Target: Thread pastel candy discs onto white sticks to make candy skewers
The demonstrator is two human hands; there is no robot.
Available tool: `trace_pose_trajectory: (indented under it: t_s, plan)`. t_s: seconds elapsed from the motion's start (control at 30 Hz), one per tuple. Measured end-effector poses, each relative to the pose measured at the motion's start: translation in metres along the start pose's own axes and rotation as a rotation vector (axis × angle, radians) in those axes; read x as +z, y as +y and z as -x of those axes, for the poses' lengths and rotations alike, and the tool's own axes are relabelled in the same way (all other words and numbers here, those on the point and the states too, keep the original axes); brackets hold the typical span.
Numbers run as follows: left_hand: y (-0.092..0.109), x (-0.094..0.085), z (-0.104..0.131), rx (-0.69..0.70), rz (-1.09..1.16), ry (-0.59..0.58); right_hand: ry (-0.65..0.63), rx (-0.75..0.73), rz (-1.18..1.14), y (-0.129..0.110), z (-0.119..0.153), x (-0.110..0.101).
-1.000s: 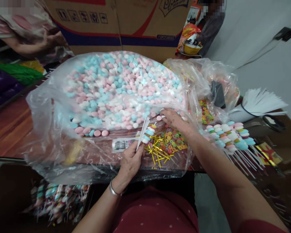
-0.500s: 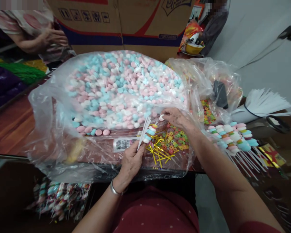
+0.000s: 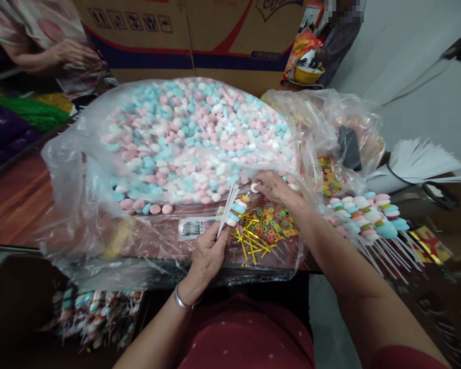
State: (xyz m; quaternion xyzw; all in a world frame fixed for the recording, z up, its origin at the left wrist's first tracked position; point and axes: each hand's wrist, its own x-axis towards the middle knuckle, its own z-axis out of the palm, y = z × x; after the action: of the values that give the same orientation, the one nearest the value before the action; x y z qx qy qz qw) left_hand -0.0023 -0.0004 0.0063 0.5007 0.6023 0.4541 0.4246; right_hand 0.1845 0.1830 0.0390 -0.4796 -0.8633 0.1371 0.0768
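Observation:
My left hand [image 3: 208,251] is closed around several white sticks [image 3: 228,207]; one of them carries a stack of blue, white and coloured candies [image 3: 238,210]. To its upper right, my right hand [image 3: 271,185] pinches a white candy [image 3: 255,188] between its fingertips, apart from the stack. A large clear bag of pink, blue and white candies [image 3: 200,128] lies behind both hands. Gold twist ties [image 3: 251,241] and coloured ring candies [image 3: 278,220] lie on the plastic just right of my left hand.
Filled candy sticks [image 3: 369,215] lie at the right beside a bundle of white sticks [image 3: 422,161]. More finished sticks [image 3: 96,312] sit low at the left. A large cardboard box [image 3: 215,46] stands behind the table [image 3: 19,205]. Two people [image 3: 46,51] are at the back.
My right hand has shifted slightly left with the white candy. My left hand stays nearly in place. The hand of the person at the back left has moved a little.

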Motion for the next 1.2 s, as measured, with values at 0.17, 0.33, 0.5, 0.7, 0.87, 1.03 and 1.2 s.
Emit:
trace_pose_trajectory:
  t_s: [0.17, 0.33, 0.5, 0.7, 0.87, 1.03, 1.2]
  plan:
    - [0.002, 0.000, 0.000, -0.003, -0.016, -0.004, -0.015, 0.042, 0.116, -0.017, 0.013, 0.001]
    - [0.002, 0.002, -0.001, 0.025, -0.073, 0.008, 0.130, 0.194, -0.398, -0.024, 0.024, 0.008]
    - [0.003, 0.005, -0.002, 0.061, -0.123, -0.008, 0.135, 0.238, -1.021, -0.023, 0.036, 0.008]
    - [0.008, 0.006, -0.002, 0.072, -0.179, -0.001, 0.199, 0.199, -1.039, -0.031, 0.048, 0.006]
    - [0.009, 0.007, -0.002, 0.085, -0.209, 0.011, 0.215, 0.145, -1.060, -0.034, 0.051, 0.010]
    - [0.010, 0.006, -0.001, 0.085, -0.237, 0.017, 0.288, 0.057, -0.916, -0.036, 0.057, 0.012]
    - [0.009, 0.006, -0.003, 0.074, -0.226, 0.001, 0.428, -0.060, -0.447, -0.041, 0.063, 0.005]
